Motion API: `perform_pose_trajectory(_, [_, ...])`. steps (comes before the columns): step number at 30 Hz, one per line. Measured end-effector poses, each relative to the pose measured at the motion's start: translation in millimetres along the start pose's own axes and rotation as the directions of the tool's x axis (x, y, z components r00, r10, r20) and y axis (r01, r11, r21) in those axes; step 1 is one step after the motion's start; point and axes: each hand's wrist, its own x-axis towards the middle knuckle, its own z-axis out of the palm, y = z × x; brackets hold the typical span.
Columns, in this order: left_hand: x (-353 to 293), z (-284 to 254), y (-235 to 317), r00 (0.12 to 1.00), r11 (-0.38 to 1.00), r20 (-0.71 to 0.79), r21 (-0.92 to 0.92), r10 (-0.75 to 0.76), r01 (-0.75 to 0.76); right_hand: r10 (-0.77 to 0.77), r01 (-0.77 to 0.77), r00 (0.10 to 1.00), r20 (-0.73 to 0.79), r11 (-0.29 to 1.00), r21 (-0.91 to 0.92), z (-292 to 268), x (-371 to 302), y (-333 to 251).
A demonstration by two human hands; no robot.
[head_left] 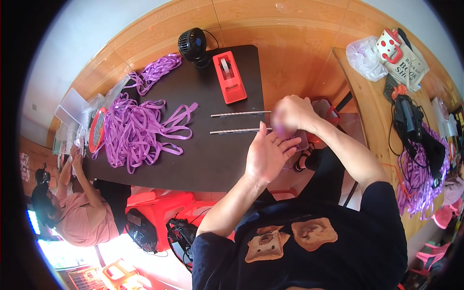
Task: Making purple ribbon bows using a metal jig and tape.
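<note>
Near the right edge of the dark table (208, 166), my left hand (266, 157) is held palm up with its fingers spread and nothing in it. Just above and to its right is my right hand (296, 113), smeared by motion; a purplish blur shows by its fingers, which I cannot make out. Two thin, pale, spiral-striped rods (237, 114) lie side by side, their right ends close to my hands. A red tape dispenser (230, 79) stands behind them. Left of the rods spreads a large loose heap of purple ribbon strips (133, 128).
A small black fan (192, 45) stands at the back, beside more purple ribbon (157, 70). At the far left sits another person (84, 208) in pink. A wooden table (369, 96) at right holds a bag, a dotted mug and more ribbon. Red stools (162, 208) stand below.
</note>
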Motion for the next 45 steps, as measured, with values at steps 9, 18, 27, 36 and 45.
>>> perform_pose_trajectory(9, [0.3, 2.1, 0.3, 1.000, 1.000, 0.030, -0.022, -0.006, 0.007, -0.159, 0.065, 0.964, -0.212, 0.918, -0.392, 7.9, -17.2, -9.4])
perform_pose_trajectory(18, [1.1, -2.1, 0.1, 0.998, 1.000, 0.050, 0.010, -0.026, 0.025, -0.126, 0.068, 0.954, -0.274, 0.975, -0.211, 21.2, -27.1, 9.1])
perform_pose_trajectory(27, [-0.9, 2.4, -0.8, 1.000, 0.999, -0.012, 0.035, 0.008, -0.007, 0.027, 0.136, 0.973, -0.230, 0.739, 0.660, 34.9, -35.0, 47.4])
perform_pose_trajectory(36, [-0.3, 2.2, -0.3, 1.000, 1.000, -0.003, 0.013, 0.008, -0.007, 0.033, 0.004, 0.999, -0.004, 0.011, 1.000, 49.9, -48.3, 46.0])
perform_pose_trajectory(45, [-0.1, 3.9, -0.8, 1.000, 1.000, -0.003, 0.011, 0.009, -0.009, 0.078, -0.006, 0.997, 0.018, -0.152, 0.988, 59.3, -46.6, 49.6])
